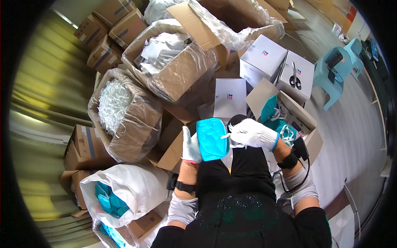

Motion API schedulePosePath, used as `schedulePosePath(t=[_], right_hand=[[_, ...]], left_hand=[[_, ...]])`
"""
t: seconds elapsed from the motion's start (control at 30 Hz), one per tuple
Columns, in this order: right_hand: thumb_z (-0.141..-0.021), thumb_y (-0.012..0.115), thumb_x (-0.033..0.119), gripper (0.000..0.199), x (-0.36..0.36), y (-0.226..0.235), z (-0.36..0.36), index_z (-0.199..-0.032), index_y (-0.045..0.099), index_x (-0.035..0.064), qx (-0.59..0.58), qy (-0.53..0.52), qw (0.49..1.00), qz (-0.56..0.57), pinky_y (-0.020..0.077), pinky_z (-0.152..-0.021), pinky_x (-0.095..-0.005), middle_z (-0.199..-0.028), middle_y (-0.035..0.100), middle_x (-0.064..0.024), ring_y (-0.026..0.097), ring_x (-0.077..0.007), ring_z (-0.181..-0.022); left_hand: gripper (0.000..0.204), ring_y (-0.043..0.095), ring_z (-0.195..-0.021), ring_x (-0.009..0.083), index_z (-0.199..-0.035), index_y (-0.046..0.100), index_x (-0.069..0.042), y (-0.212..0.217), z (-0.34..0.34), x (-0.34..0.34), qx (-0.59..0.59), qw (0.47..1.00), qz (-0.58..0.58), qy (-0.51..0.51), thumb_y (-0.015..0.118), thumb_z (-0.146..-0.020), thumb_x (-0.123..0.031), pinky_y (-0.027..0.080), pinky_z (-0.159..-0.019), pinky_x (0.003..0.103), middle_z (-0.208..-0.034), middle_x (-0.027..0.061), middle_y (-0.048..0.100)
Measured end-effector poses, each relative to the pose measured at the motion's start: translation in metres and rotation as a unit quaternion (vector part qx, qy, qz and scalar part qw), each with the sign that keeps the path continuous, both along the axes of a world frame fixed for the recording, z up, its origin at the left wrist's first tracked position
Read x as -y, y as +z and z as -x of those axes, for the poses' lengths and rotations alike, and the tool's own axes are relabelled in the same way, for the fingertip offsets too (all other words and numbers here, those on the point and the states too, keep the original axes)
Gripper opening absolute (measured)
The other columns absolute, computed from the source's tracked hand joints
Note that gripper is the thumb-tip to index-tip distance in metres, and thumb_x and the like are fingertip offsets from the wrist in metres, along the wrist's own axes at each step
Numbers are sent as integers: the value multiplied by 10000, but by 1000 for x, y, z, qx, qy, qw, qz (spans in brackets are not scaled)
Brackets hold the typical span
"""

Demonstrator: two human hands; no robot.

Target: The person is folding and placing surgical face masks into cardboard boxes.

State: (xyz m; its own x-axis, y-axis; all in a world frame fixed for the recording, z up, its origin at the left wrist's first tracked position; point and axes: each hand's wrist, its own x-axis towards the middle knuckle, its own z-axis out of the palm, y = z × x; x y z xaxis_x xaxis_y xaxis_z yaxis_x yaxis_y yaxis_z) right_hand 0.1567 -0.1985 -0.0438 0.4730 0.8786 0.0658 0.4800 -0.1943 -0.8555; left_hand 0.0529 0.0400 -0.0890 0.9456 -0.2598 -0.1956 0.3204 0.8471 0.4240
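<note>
A turquoise face mask [212, 139] is spread out above my lap, flat side up. My left hand [191, 147], in a white knit glove, grips it at its left edge, thumb raised and the fingers hidden behind. On the other side, my right hand [253, 134], gloved too, is closed on a white ear strap at the mask's right edge. Beyond the right hand stands an open carton [312, 142] with more turquoise masks [271, 108] and white straps inside.
White boxes [230, 97] stand ahead, with black-handled scissors [295, 78] on one. Plastic-lined cartons to the left hold white straps [114, 107] and white sheets [163, 50]. A white sack [136, 190] with turquoise pieces lies at lower left. Blue stools [331, 74] stand at right.
</note>
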Motion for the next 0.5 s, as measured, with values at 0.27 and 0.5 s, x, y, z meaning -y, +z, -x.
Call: schedulePosePath(t=[0.27,0.5], right_hand=[[-951,566,223,218,-6,11,7,-870,627,30,-215,-123,968,-26,405,-528,-268,-646,548,1,470,-69,-568],[-954,560,171,217,-8,1,5,-947,667,-17,-73,-146,986,-38,479,-625,-271,-744,632,-20,568,-81,-677]], left_hand=[[604,556,-1208,257,-1378,466,-15,1,2,1,46,983,-164,67,658,-912,-350,431,-1054,411,-1328,122,564],[512,551,-1198,248,-1376,481,-66,-10,4,8,-3,968,-208,142,595,-949,-323,436,-1032,429,-1312,91,573]])
